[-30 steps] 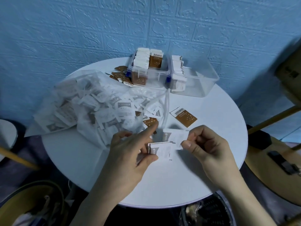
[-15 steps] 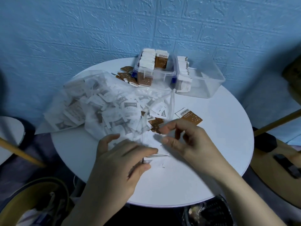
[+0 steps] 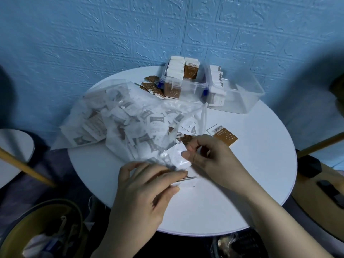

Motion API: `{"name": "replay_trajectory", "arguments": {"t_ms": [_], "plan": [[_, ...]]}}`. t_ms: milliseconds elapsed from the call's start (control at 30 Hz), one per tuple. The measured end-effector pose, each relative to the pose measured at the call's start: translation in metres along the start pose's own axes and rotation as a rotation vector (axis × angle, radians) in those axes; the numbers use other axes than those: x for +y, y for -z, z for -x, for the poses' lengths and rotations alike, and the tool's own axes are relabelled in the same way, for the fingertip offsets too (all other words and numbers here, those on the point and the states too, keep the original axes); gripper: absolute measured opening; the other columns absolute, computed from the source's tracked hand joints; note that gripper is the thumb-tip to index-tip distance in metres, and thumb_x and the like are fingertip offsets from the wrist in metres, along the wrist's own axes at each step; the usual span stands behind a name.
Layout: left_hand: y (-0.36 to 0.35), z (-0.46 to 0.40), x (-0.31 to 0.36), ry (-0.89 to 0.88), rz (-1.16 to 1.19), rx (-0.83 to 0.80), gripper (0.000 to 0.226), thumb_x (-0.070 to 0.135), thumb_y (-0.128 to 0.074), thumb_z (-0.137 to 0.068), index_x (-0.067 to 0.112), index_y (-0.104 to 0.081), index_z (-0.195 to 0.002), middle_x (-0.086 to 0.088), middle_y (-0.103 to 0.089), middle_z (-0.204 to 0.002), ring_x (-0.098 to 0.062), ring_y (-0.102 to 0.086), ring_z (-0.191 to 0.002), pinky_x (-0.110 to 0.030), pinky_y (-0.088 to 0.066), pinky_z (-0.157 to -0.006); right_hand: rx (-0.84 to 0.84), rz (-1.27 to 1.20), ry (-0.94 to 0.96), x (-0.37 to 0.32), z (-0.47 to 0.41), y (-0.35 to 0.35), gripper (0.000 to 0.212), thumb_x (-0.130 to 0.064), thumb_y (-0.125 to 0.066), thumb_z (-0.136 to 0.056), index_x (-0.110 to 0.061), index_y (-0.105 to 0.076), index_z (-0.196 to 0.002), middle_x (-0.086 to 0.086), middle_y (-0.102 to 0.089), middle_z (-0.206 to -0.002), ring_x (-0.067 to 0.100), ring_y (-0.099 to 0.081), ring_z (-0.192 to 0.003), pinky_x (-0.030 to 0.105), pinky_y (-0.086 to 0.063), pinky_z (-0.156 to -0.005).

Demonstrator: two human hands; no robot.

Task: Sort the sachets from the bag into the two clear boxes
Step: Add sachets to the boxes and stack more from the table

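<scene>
Hands first: your left hand (image 3: 147, 190) is curled low on the table (image 3: 242, 183), thumb and fingers pinching a thin stack of white sachets (image 3: 183, 180) edge-on. Your right hand (image 3: 210, 157) sits just beside it, fingers bent at the mouth of the plastic bag (image 3: 121, 120), thumb and forefinger nipping the clear film there. Whether a sachet is in that pinch too, can't tell, it's blurry.

A brown sachet (image 3: 222, 135) lies flat on the table just past your right knuckles, and another brown one (image 3: 186, 138) peeks out right by your fingertips. The bag sprawls to the left, stuffed with mostly white packets.

Further back by the blue wall (image 3: 111, 34), the two clear boxes sit side by side. The left box (image 3: 186, 82) is packed with upright sachets, white and brown. The right box (image 3: 240, 94) has a row of white ones along its left side. A few loose brown sachets (image 3: 151, 85) lie next to the left box.
</scene>
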State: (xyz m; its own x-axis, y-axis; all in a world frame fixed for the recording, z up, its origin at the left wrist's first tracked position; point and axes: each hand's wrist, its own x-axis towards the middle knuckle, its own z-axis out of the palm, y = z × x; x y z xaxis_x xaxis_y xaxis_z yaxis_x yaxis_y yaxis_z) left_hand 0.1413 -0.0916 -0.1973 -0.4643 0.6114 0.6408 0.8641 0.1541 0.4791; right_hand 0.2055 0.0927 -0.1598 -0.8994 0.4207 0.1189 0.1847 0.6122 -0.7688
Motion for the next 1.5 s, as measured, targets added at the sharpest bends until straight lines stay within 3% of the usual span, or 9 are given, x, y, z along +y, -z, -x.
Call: {"name": "replay_trajectory", "arguments": {"t_ms": [233,400,600,800,967,1100,1233,1333,1500], "plan": [[-0.003,-0.017,0.01,0.095,0.05,0.034,0.041,0.037,-0.067,-0.072,0.037,-0.057,-0.112,0.036,-0.044,-0.077,0.008,-0.048,-0.085,-0.022,-0.032,-0.084,0.166,-0.354,-0.031,0.018,0.027,0.016,0.019,-0.01,-0.067,-0.088,-0.009,-0.054,-0.075,-0.001,-0.047,-0.067,0.014,-0.039,-0.064,0.022,-0.032,-0.06],[-0.019,-0.022,0.017,0.157,0.064,-0.014,0.072,0.026,-0.072,-0.065,0.035,-0.047,-0.132,0.02,-0.06,-0.076,0.022,-0.039,-0.088,-0.021,-0.033,-0.087,0.162,-0.371,0.014,0.024,0.042,0.028,0.022,-0.004,-0.066,-0.087,-0.018,-0.055,-0.074,-0.006,-0.049,-0.067,0.014,-0.04,-0.064,0.022,-0.033,-0.062],[-0.026,-0.021,0.013,0.155,0.086,-0.006,0.049,0.036,-0.072,-0.067,0.031,-0.06,-0.114,0.022,-0.055,-0.081,0.008,-0.047,-0.079,-0.025,-0.035,-0.085,0.026,-0.238,0.042,0.027,0.045,0.02,0.007,-0.02,-0.062,-0.082,-0.017,-0.058,-0.078,0.007,-0.052,-0.07,0.018,-0.04,-0.061,0.025,-0.034,-0.06],[-0.019,-0.028,0.011,0.196,0.101,-0.032,0.04,0.042,-0.071,-0.064,0.037,-0.056,-0.1,0.028,-0.05,-0.064,0.005,-0.044,-0.091,-0.024,-0.033,-0.078,-0.088,-0.141,0.089,0.025,0.027,0.03,0.011,-0.011,-0.063,-0.091,-0.018,-0.066,-0.083,-0.01,-0.061,-0.073,-0.001,-0.049,-0.066,0.013,-0.036,-0.065],[-0.016,-0.035,0.003,0.039,0.03,-0.06,0.027,0.05,-0.068,-0.07,0.032,-0.065,-0.09,0.022,-0.059,-0.081,-0.001,-0.054,-0.083,-0.031,-0.03,-0.085,0.048,0.016,0.122,0.019,-0.02,0.038,0.011,-0.013,-0.067,-0.09,-0.023,-0.068,-0.093,-0.03,-0.057,-0.07,-0.001,-0.047,-0.06,0.011,-0.033,-0.059],[-0.019,-0.033,0.0,0.005,0.02,-0.116,0.025,0.05,-0.061,-0.075,0.028,-0.065,-0.086,0.017,-0.062,-0.092,-0.002,-0.055,-0.098,-0.031,-0.028,-0.094,-0.018,0.222,0.081,0.025,-0.061,0.034,0.019,-0.036,-0.068,-0.088,-0.032,-0.067,-0.106,-0.01,-0.064,-0.105,0.004,-0.05,-0.079,0.02,-0.037,-0.073],[-0.019,-0.033,-0.001,0.02,0.006,-0.138,0.024,0.051,-0.059,-0.078,0.034,-0.06,-0.095,0.019,-0.062,-0.097,-0.002,-0.056,-0.105,-0.042,-0.03,-0.098,-0.067,0.382,0.029,0.021,-0.078,0.028,0.045,-0.047,-0.065,-0.087,-0.022,-0.061,-0.125,-0.008,-0.06,-0.11,0.012,-0.052,-0.095,0.027,-0.043,-0.084],[-0.019,-0.032,-0.001,0.051,0.015,-0.123,0.029,0.053,-0.06,-0.077,0.038,-0.057,-0.102,0.019,-0.061,-0.105,-0.001,-0.056,-0.106,-0.048,-0.032,-0.098,-0.098,0.403,0.088,0.022,-0.079,0.026,0.045,-0.043,-0.069,-0.084,-0.024,-0.061,-0.125,-0.003,-0.065,-0.119,0.017,-0.058,-0.106,0.036,-0.047,-0.093],[-0.02,-0.032,-0.003,0.096,0.021,-0.126,0.034,0.056,-0.058,-0.076,0.037,-0.066,-0.103,0.019,-0.059,-0.116,0.001,-0.054,-0.112,-0.055,-0.03,-0.102,-0.159,0.244,0.169,0.032,-0.065,0.032,0.045,-0.025,-0.079,-0.079,-0.033,-0.063,-0.12,-0.01,-0.059,-0.115,-0.003,-0.055,-0.093,0.022,-0.044,-0.086]]}}
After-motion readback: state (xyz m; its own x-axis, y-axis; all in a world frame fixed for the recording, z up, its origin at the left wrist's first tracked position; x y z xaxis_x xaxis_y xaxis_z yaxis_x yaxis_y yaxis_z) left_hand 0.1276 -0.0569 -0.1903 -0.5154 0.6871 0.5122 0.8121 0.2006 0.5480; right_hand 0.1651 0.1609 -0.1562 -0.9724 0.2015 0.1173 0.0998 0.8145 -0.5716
